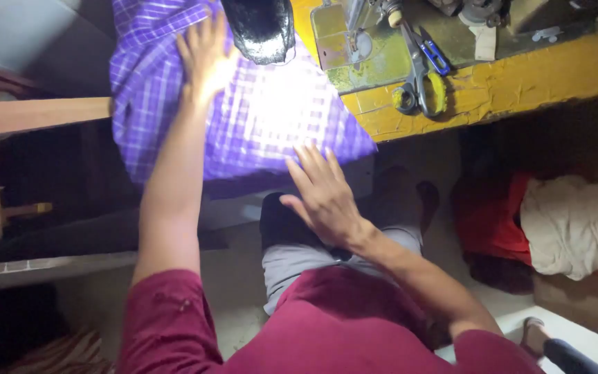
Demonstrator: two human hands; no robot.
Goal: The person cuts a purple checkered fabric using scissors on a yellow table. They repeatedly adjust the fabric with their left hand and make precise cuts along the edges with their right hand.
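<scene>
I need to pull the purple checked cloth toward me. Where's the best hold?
Likely the near hem of the purple checked cloth, beside the right hand, coming from below the table edge. That hem hangs free over the edge, so it can be pinched; the rest lies flat under the left hand.

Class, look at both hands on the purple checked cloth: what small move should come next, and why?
Probably smoothing the cloth flat toward the sewing machine. The left hand lies spread on its far part, the right hand rests open at its near edge, and the cloth hangs over the yellow table edge; neither hand grips it.
</scene>
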